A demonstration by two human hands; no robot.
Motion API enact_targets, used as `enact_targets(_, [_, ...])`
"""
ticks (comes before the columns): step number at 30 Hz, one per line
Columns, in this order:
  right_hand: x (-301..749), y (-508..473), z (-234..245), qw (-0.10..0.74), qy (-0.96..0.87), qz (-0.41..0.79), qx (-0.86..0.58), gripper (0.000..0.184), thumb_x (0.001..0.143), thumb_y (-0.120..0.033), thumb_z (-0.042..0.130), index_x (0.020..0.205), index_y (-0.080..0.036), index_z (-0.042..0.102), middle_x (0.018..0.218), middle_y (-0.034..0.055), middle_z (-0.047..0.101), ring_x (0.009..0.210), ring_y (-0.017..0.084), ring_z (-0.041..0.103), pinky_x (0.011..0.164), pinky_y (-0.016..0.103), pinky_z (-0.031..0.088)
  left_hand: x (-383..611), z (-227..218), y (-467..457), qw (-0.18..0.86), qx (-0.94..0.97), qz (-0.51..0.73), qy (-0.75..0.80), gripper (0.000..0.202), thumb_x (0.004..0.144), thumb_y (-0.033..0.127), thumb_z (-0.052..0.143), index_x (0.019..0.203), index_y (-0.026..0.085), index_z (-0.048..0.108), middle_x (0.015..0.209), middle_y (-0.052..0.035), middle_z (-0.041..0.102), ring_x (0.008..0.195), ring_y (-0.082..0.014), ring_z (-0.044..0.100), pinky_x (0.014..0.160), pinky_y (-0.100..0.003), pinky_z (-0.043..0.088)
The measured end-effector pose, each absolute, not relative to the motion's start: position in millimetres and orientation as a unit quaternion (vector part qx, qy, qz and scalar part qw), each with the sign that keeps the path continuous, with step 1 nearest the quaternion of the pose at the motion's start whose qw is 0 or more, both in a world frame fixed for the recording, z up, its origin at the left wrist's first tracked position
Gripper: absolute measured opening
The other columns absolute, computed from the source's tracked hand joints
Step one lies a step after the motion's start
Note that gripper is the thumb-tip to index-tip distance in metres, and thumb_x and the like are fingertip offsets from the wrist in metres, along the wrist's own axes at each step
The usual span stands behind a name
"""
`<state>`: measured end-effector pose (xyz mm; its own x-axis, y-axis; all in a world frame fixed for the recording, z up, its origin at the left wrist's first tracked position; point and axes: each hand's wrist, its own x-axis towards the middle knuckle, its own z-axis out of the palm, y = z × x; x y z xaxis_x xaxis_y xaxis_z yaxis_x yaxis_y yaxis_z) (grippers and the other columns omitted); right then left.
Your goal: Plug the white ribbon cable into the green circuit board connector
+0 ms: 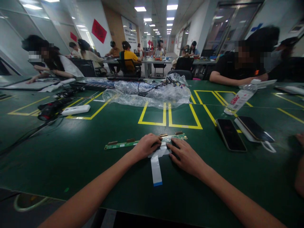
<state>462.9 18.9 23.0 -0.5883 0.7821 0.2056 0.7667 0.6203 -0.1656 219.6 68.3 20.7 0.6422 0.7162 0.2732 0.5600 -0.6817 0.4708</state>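
Observation:
A long, narrow green circuit board [123, 144] lies on the table in front of me, with several brownish connector tabs along its far edge. A white flat ribbon cable [156, 171] runs from the board's middle towards me and ends in a blue tip. My left hand [147, 146] is curled, its fingertips closed at the cable's upper end over the board. On the other side, my right hand [186, 155] has its fingers apart and resting on the board and the cable's right edge. The exact contact under the fingertips is hidden.
Clear plastic wrap [152, 95] with black cables lies across the middle. Two phones [231, 134] [255, 128] and a bottle [241, 98] stand to the right. A white device [76, 110] and black cables [51, 109] lie left. Other people sit around.

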Motion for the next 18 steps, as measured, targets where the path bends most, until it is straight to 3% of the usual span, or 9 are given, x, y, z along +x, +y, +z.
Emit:
enact_targets(5, [469,25,20,0.178,-0.889,0.041,-0.419,0.039,0.093,-0.025,0.058,0.131,-0.018,0.060,0.141,0.0170,0.054,0.131,0.032,0.049,0.107,0.054,0.042,221,25,62,0.138,0.902,0.193,0.360,0.024,0.095,0.020,0.053,0.116,0.020,0.065,0.122,-0.0067,0.068,0.110,-0.0215,0.061,0.093,-0.038,0.049])
enact_targets(9, [471,28,25,0.211,-0.880,0.068,-0.420,0.020,0.093,-0.022,0.059,0.112,-0.019,0.065,0.123,0.0117,0.064,0.117,0.027,0.057,0.101,0.050,0.046,223,31,51,0.101,0.913,0.137,0.372,0.036,0.098,0.029,0.050,0.132,0.021,0.057,0.137,-0.0092,0.061,0.123,-0.0255,0.056,0.102,-0.046,0.047])
enact_targets(13, [474,27,31,0.200,-0.869,0.102,-0.441,0.008,0.093,-0.015,0.055,0.097,-0.019,0.061,0.097,0.0065,0.066,0.089,0.021,0.061,0.081,0.040,0.051,213,34,34,0.091,0.901,0.101,0.413,0.040,0.098,0.035,0.048,0.135,0.021,0.057,0.142,-0.0099,0.057,0.130,-0.0274,0.053,0.108,-0.049,0.044])
enact_targets(18, [478,25,36,0.199,-0.859,0.125,-0.455,0.010,0.093,-0.015,0.055,0.099,-0.019,0.061,0.095,0.0061,0.065,0.084,0.020,0.060,0.074,0.035,0.050,162,33,17,0.090,0.863,0.094,0.488,0.041,0.098,0.041,0.045,0.134,0.026,0.059,0.142,-0.0074,0.057,0.132,-0.0267,0.053,0.110,-0.051,0.043])
